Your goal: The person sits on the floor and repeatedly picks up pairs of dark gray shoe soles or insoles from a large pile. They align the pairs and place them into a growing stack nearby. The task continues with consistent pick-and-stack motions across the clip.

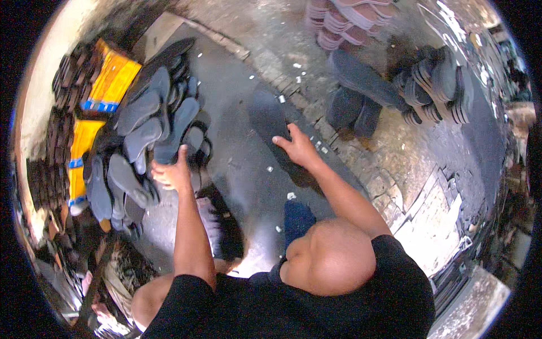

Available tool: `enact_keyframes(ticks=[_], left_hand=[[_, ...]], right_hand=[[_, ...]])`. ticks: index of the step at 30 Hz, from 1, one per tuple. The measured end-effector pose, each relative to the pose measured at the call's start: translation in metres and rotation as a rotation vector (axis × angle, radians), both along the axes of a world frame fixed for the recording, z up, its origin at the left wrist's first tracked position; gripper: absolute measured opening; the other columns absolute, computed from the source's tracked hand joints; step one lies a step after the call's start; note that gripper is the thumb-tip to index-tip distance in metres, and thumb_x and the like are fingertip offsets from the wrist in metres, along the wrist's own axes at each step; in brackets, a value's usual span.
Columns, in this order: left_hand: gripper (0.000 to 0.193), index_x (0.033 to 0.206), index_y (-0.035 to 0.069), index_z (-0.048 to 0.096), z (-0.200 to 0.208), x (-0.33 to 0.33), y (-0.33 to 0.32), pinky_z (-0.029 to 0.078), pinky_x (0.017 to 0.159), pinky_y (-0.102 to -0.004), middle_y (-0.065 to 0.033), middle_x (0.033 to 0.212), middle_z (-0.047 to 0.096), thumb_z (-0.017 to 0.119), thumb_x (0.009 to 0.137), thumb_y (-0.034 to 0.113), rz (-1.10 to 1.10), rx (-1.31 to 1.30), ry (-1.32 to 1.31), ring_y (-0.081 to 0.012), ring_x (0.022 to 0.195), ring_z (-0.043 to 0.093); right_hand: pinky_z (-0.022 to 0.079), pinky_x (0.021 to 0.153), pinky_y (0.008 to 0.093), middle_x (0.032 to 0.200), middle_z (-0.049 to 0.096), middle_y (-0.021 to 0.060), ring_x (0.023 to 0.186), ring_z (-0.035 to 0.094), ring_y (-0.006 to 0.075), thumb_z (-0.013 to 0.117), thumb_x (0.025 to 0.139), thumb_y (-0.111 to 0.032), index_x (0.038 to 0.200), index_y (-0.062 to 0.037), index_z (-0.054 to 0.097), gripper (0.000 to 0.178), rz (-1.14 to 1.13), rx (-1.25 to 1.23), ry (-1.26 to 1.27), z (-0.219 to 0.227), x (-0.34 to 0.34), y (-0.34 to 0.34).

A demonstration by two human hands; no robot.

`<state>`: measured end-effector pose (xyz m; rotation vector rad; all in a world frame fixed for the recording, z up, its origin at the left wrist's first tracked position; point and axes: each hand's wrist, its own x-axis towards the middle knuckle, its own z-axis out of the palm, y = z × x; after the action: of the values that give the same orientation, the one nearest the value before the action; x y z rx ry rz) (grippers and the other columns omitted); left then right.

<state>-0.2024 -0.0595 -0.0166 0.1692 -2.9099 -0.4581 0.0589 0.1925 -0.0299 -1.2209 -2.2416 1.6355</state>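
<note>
My left hand (170, 173) is closed round the near end of a grey shoe sole (184, 121), its thumb lying along the edge. That sole rests against a heap of loose grey soles (141, 138) on the left. Right of the middle, my right hand (299, 148) grips the edge of a dark shoe sole (267, 113) between thumb and fingers. This sole is smeared by motion, so its outline is faint against the dark floor (226, 73).
Stacked dark soles (361, 85) lie beyond a row of bricks (282, 85), with more grey stacks (435, 79) farther right. Pinkish stacked pieces (353, 20) stand at the far side. Yellow packages with blue bands (116, 73) line the left. Pale sheets (432, 209) lie at right.
</note>
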Motion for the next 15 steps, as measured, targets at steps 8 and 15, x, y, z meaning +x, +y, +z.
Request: enact_keyframes(ticks=[8,15], left_hand=[[0.103,0.163,0.014,0.027,-0.018,0.049,0.004,0.020,0.121,-0.0648,-0.0236,0.160,0.037,0.081,0.082,0.050,-0.422,0.079,-0.319,-0.0391,0.152,0.031],[0.097,0.159,0.022,0.035,-0.012,0.078,-0.003,0.023,0.122,-0.0622,-0.0158,0.156,0.040,0.086,0.077,0.037,-0.862,-0.014,-0.313,-0.0353,0.148,0.037]], right_hand=[[0.046,0.104,0.0495,0.136,0.061,0.0242,0.126,0.058,0.0440,0.078,0.089,-0.043,0.135,-0.0029,0.056,0.065,-0.070,0.121,-0.039,-0.031,-0.040,-0.017],[0.032,0.120,0.0540,0.149,0.049,0.0235,0.141,0.043,0.0434,0.090,0.076,-0.025,0.150,-0.0084,0.046,0.087,0.294,0.727,0.209,0.025,-0.066,-0.005]])
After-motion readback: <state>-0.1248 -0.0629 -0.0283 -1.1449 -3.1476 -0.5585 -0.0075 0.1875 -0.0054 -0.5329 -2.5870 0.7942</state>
